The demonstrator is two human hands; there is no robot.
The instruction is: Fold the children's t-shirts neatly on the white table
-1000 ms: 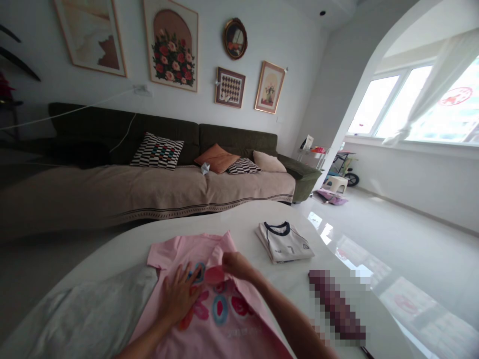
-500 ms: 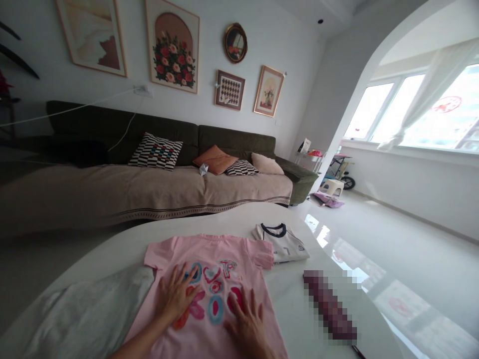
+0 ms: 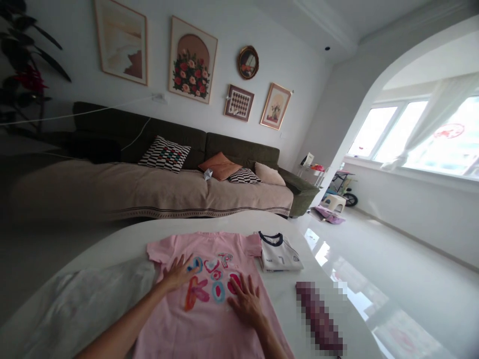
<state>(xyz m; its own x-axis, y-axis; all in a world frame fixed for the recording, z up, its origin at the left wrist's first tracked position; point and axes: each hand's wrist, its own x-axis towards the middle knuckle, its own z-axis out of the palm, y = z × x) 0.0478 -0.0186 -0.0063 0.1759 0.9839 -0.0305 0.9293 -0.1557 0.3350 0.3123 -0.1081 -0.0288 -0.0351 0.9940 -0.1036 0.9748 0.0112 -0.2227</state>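
A pink T-shirt [image 3: 202, 326] with a colourful painted print lies spread on the white table, its neck pointing away from me. My left hand [image 3: 178, 273] rests flat on the left of its chest, fingers spread over the edge of the print. On the right side of the print lies my right hand [image 3: 247, 301], palm down with the fingers apart. Just beyond the right sleeve sits a folded white jersey [image 3: 280, 257] with a dark collar, partly touching or tucked beside that sleeve. The shirt's lower hem is out of view.
The white table [image 3: 279, 309] has a rounded edge. A crumpled greyish, sheer-looking cloth [image 3: 93, 304] lies on its left. On the right is a pixelated dark red long object [image 3: 320, 316]. Behind stands a green sofa [image 3: 243, 144] with a beige cover and several cushions.
The view has tilted up and shifted left. My left hand has slid outward to the shirt's left side, and the right sleeve has drawn in, uncovering more of the jersey.
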